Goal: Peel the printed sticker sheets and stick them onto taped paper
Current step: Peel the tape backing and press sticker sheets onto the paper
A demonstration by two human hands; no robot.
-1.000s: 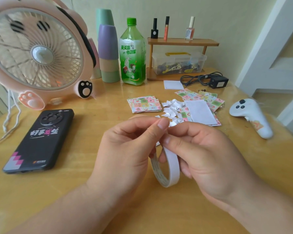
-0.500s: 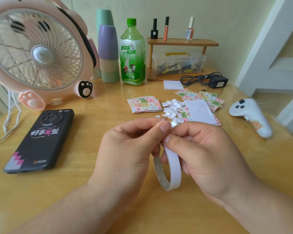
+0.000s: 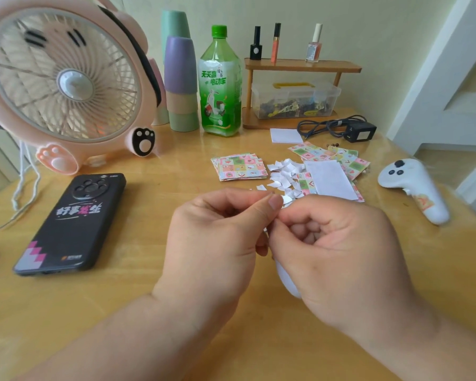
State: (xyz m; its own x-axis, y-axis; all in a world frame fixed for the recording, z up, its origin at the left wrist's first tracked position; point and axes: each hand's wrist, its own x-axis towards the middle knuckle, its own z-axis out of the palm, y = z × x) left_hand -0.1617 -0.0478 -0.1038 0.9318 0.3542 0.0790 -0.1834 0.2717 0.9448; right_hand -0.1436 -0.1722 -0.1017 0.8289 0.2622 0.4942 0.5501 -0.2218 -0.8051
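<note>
**tapefan22:** Wooden table (image 3: 116, 312) looks crowded at the back with the fan (image 3: 63, 83), bottle (image 3: 221, 86) and shelf (image 3: 302, 66). Where's the tape?

**stickyfingers:** The tape roll (image 3: 285, 281) is mostly hidden behind the right hand (image 3: 341, 251), with just a white sliver showing below the fingers. That hand is curled round it. The left hand (image 3: 217, 237) has thumb and forefinger pinched right where the two hands meet. I'd guess it's on the loose end, but that bit's too small to see.

**tapefan22:** How will it handle?

**stickyfingers:** Probably weighs nothing, and it's floppy and clingy. I'd grab only the very tip so it doesn't fold onto itself. The sticker sheets (image 3: 239, 167) look thin and bendy, so lift them by a corner. The white paper (image 3: 331, 180) lies on more sheets, just past the scraps (image 3: 283, 177).

**tapefan22:** Room to move?

**stickyfingers:** The phone (image 3: 72, 224) on the left and the controller (image 3: 415, 188) near the right edge are both well apart from the hands. The scraps are close though, so a careless wrist could scatter them.
</note>
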